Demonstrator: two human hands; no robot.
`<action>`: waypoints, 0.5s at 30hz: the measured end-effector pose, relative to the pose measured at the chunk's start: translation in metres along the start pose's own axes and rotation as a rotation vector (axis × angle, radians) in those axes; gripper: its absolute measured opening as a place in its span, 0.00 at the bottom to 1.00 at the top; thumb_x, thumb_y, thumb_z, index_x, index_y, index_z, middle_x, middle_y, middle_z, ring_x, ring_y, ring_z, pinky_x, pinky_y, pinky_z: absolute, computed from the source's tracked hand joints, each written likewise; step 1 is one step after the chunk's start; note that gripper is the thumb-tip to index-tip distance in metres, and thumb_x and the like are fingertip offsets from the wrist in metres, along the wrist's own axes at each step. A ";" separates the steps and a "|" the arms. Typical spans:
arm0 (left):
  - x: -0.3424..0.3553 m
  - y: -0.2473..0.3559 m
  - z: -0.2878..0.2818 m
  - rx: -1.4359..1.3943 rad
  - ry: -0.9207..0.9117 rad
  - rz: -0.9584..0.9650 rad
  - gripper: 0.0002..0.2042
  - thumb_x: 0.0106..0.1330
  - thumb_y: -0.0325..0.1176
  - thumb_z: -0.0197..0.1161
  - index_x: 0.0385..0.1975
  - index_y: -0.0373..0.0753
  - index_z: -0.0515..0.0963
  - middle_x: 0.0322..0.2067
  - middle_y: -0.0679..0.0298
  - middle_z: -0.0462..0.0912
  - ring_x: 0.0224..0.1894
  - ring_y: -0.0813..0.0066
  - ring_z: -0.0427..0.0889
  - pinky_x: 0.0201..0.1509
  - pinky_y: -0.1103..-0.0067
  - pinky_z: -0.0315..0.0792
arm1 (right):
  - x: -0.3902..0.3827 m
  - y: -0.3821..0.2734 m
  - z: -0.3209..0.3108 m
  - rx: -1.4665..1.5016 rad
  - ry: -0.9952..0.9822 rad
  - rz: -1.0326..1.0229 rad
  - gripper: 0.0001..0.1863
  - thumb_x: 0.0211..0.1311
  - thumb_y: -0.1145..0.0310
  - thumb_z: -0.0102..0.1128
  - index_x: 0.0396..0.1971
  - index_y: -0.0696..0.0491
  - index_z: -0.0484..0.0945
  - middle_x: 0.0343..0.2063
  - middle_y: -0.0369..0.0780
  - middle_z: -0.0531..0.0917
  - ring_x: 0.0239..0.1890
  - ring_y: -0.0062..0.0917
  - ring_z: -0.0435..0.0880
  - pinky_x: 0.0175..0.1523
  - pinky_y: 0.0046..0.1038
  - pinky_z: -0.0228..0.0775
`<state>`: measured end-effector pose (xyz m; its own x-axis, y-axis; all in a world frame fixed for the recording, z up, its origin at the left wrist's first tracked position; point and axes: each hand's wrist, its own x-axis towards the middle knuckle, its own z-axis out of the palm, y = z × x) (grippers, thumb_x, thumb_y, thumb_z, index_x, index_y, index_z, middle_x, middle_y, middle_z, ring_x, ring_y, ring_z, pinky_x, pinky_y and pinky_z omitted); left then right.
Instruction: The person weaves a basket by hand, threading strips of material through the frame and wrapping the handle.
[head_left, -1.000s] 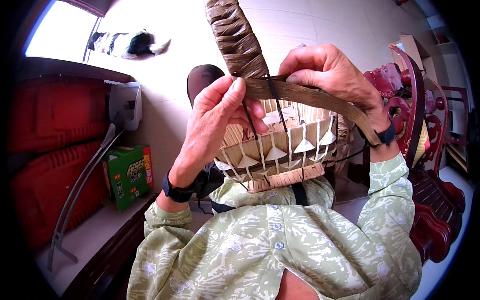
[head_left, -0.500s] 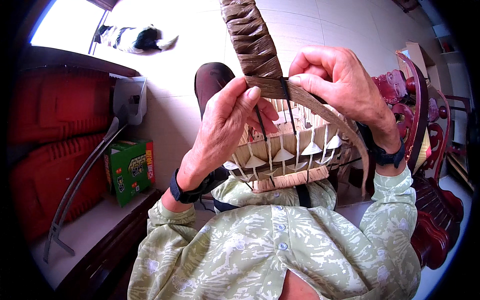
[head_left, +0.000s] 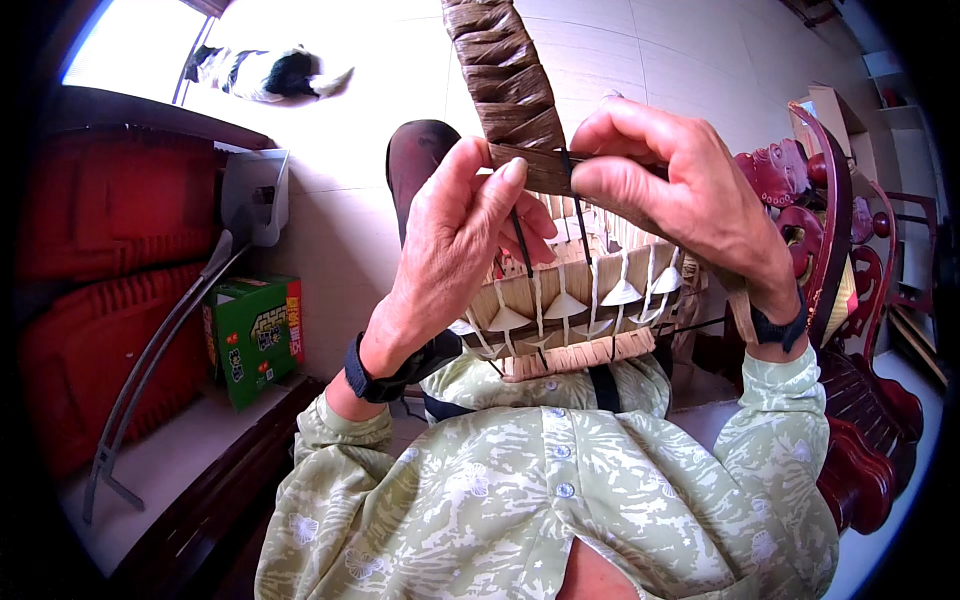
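A woven straw basket (head_left: 560, 330) with white triangular decorations sits on my lap. Its tall handle (head_left: 510, 70), wrapped in flat brown leaf strip, rises above it, with two dark cords running down into the basket. My left hand (head_left: 455, 240) is closed around the lower left of the wrap and a cord, thumb and forefinger on the brown strip (head_left: 535, 160). My right hand (head_left: 685, 190) is closed in a pinch on that strip beside the right cord; the strip's loose tail (head_left: 739, 305) hangs behind my right wrist. The basket's far side is partly hidden by my hands.
Red plastic crates (head_left: 110, 200), a metal tool (head_left: 155, 360) and a green box (head_left: 250, 340) stand at left. A black-and-white dog (head_left: 260, 75) lies on the floor beyond. Carved dark wooden furniture (head_left: 835, 230) is close on the right.
The handle and hands have shifted rightward since a second ago. My right thumb has come down over the strip beside the cord, and the strip's tail has swung behind my right wrist.
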<state>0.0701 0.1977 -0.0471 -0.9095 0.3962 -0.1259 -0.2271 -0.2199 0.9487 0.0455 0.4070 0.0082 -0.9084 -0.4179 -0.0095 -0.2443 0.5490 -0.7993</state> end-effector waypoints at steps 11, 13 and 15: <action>0.000 0.002 0.004 0.103 0.024 0.030 0.09 0.76 0.34 0.47 0.43 0.35 0.68 0.23 0.57 0.80 0.23 0.70 0.82 0.27 0.78 0.78 | -0.015 0.013 0.004 -0.519 0.116 -0.293 0.09 0.59 0.69 0.62 0.34 0.60 0.76 0.27 0.44 0.79 0.29 0.34 0.81 0.34 0.31 0.70; 0.000 0.002 0.004 0.098 0.014 0.027 0.09 0.75 0.33 0.48 0.45 0.34 0.68 0.23 0.58 0.80 0.23 0.71 0.82 0.28 0.79 0.78 | -0.009 0.011 -0.003 -0.175 -0.015 -0.079 0.08 0.62 0.70 0.59 0.35 0.61 0.76 0.21 0.41 0.78 0.23 0.27 0.81 0.30 0.28 0.72; 0.000 -0.001 0.002 0.081 -0.005 0.038 0.08 0.74 0.31 0.50 0.45 0.33 0.68 0.24 0.59 0.80 0.24 0.73 0.82 0.27 0.80 0.78 | -0.004 0.017 -0.005 0.142 -0.146 0.111 0.09 0.66 0.70 0.57 0.36 0.61 0.77 0.20 0.35 0.77 0.21 0.14 0.77 0.27 0.20 0.73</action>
<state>0.0712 0.1993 -0.0479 -0.9151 0.3935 -0.0881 -0.1634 -0.1620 0.9732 0.0434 0.4216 -0.0021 -0.8659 -0.4665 -0.1806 -0.0862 0.4947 -0.8648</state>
